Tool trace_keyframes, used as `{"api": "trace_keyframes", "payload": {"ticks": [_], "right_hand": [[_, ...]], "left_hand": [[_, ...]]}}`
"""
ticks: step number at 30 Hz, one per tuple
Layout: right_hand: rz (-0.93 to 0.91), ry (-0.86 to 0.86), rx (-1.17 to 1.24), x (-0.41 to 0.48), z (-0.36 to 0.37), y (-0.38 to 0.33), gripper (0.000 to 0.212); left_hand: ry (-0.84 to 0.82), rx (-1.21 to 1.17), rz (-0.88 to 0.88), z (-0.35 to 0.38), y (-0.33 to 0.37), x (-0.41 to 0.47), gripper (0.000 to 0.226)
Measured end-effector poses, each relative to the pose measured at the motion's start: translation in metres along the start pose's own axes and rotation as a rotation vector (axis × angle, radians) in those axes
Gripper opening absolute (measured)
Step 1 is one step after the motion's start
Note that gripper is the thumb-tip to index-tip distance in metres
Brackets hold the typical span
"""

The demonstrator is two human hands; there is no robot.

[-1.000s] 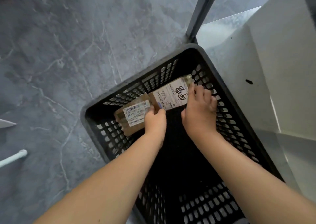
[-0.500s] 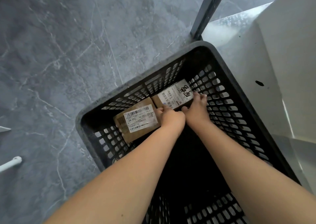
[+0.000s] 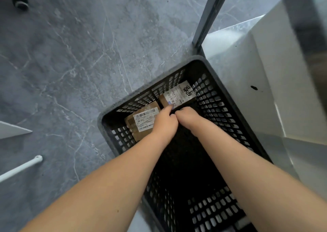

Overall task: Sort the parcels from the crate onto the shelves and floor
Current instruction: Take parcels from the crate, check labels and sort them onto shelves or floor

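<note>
Inside the crate (image 3: 141, 93), at its far wall: two brown parcels, flat on the bottom, side by side, almost touching.
Left parcel (image 3: 139, 121): carries a white label with a barcode and a printed code starting "J4"; near right corner covered by the left hand.
Right parcel (image 3: 180, 95): carries a white label with a barcode and black handwriting; sits in the far right corner, against the perforated walls.
Left hand (image 3: 164, 123): reaches down into the crate, back upward; one finger (image 3: 169, 108) stretched forward, touches the near left corner of the right parcel; other fingers bent under, so cannot tell if pinching or only touching.
Right hand (image 3: 188, 116): close against the left hand; fingers curled downward at the near edge of the right parcel, tips hidden; cannot tell if gripping anything.
Crate: black, perforated, stands on the floor.
Floor (image 3: 70, 55): gray, with pale veins.
Shelf post (image 3: 210, 16): gray metal, rises just behind the far right corner of the crate.
Shelf board (image 3: 247, 69): pale, just right of the crate, with one dark spot.
White tube (image 3: 19, 169): at the left edge, well apart from the crate.
</note>
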State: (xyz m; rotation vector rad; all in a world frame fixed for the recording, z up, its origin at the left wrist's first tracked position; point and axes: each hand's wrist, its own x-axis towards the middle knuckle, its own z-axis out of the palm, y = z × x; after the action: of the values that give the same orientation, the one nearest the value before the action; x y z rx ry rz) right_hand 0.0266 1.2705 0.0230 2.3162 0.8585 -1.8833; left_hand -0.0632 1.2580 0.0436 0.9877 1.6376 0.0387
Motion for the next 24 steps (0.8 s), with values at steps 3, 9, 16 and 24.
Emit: {"api": "trace_keyframes", "payload": {"ticks": [3, 9, 16, 24], "right_hand": [[-0.158, 0.043, -0.085, -0.058, -0.036, -0.029, 0.046], [-0.474, 0.213, -0.238, -0.241, -0.139, -0.135, 0.054], [-0.877, 0.704, -0.156, -0.509, -0.204, -0.271, 0.066], [-1.124, 1.319, -0.336, -0.781, -0.229, -0.293, 0.074]], "left_hand": [[-0.046, 0.127, 0.158, -0.017, 0.045, -0.04, 0.043], [0.141, 0.488, 0.424, -0.139, 0.196, -0.132, 0.053], [0.487, 0.622, 0.9, -0.28, 0.383, -0.336, 0.058], [0.81, 0.594, 1.399, -0.357, 0.48, -0.591, 0.063]]}}
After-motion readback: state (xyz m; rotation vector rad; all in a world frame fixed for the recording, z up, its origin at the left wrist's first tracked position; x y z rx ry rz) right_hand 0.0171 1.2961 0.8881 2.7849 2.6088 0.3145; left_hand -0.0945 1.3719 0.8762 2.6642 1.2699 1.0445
